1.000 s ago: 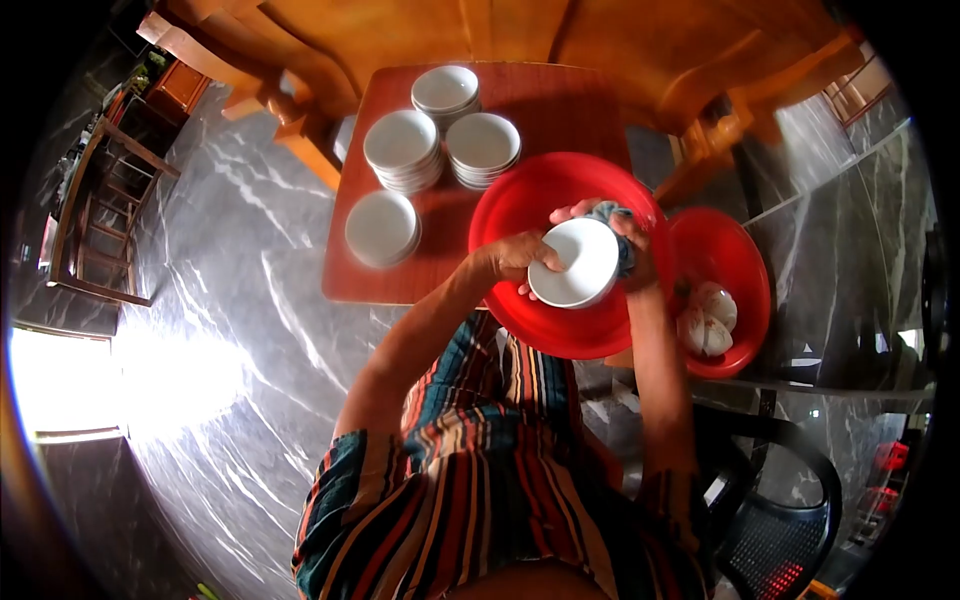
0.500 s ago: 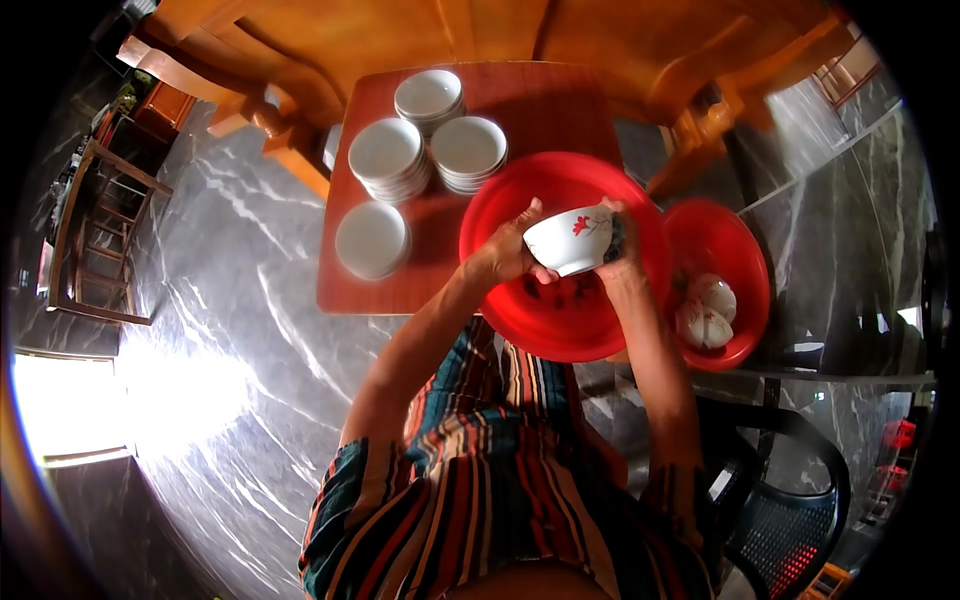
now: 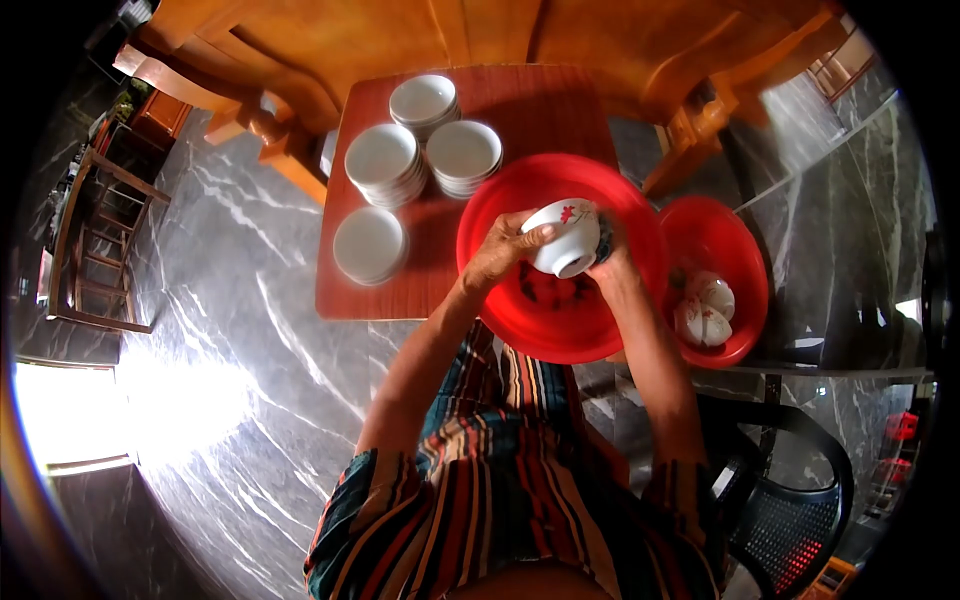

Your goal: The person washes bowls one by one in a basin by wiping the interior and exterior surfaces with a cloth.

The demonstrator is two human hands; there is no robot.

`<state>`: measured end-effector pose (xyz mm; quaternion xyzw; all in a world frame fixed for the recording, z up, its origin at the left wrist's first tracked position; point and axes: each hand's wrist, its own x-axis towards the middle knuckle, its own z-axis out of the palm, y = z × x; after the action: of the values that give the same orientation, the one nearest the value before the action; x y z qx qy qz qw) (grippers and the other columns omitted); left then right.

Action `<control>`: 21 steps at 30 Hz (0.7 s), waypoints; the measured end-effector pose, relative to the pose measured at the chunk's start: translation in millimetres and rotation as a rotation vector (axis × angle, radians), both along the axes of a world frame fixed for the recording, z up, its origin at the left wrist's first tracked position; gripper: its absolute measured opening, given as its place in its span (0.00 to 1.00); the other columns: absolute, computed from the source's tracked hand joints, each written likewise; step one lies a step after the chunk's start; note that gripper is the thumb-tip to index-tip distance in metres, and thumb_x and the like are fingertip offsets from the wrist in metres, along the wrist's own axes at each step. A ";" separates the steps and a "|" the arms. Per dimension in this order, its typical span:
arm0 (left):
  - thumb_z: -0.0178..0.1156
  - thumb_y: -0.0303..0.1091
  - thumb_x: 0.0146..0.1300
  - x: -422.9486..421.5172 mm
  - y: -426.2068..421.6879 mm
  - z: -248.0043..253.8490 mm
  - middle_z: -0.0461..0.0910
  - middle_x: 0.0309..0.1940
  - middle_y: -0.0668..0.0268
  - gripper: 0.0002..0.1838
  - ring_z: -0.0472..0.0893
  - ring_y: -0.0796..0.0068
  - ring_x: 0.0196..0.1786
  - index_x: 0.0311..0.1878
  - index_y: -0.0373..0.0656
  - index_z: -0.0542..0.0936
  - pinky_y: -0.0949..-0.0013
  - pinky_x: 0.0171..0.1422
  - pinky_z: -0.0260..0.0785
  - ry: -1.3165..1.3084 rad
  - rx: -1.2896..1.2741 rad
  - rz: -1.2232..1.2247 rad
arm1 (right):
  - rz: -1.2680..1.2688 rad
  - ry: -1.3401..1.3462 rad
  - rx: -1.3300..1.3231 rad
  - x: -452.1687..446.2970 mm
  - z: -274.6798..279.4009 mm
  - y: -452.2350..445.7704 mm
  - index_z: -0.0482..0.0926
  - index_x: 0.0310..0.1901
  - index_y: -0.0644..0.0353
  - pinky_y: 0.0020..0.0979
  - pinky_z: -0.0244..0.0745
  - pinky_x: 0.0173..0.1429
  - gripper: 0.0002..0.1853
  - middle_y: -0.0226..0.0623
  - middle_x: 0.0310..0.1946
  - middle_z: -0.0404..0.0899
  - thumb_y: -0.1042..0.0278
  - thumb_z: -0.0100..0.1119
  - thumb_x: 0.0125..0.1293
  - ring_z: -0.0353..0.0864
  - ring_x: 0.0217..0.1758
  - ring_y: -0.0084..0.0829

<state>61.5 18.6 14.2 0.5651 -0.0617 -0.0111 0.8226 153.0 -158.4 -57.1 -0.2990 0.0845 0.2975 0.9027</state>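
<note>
Head view: the left hand (image 3: pixel 505 245) grasps a white bowl (image 3: pixel 565 238), thumb pressed to its outer wall, while the right hand (image 3: pixel 613 252) holds a dark cloth (image 3: pixel 605 240) against the bowl's right side — its fingers are partly hidden, so how firmly they close is hard to tell. The bowl is tilted above the large red basin (image 3: pixel 500 322), foot showing. For what looks like wiping, light, even pressure with the cloth around rim and foot should serve well; a secure left grip matters, as smooth glaze could slip. The bowl appears ceramic — round-walled, with a narrow foot and a red floral print. 4 stacks of white dishes (image 3: pixel 382 155) stand on the smooth reddish surface (image 3: pixel 545 105). The smaller red basin (image 3: pixel 735 250), plastic-looking, holds about 3 printed bowls (image 3: pixel 690 322).
</note>
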 end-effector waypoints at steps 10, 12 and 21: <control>0.63 0.34 0.60 -20.9 -3.8 22.8 0.79 0.28 0.70 0.09 0.75 0.83 0.33 0.38 0.37 0.80 0.76 0.38 0.68 -0.060 -0.134 0.057 | -0.225 -0.898 -0.661 -28.9 46.2 17.1 0.64 0.54 0.62 0.36 0.69 0.57 0.24 0.48 0.50 0.74 0.50 0.47 0.67 0.75 0.50 0.36; 0.62 0.33 0.61 -13.5 -4.8 4.2 0.76 0.25 0.72 0.08 0.74 0.84 0.30 0.33 0.38 0.78 0.76 0.33 0.66 0.001 0.076 0.052 | -0.278 -1.065 -0.761 -37.4 50.5 25.4 0.61 0.56 0.60 0.37 0.63 0.63 0.20 0.46 0.58 0.65 0.58 0.47 0.69 0.69 0.57 0.36; 0.60 0.34 0.60 -26.8 -13.9 41.5 0.76 0.23 0.70 0.09 0.73 0.83 0.27 0.30 0.38 0.76 0.76 0.31 0.65 -0.434 0.555 0.216 | -0.387 -1.104 -0.725 -69.1 117.9 25.9 0.73 0.52 0.62 0.27 0.68 0.55 0.17 0.35 0.44 0.77 0.62 0.54 0.67 0.74 0.47 0.26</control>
<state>34.7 4.7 55.6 0.7592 -0.1694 0.1798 0.6021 84.0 -132.6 60.8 -0.6694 -0.2416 -0.1121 0.6936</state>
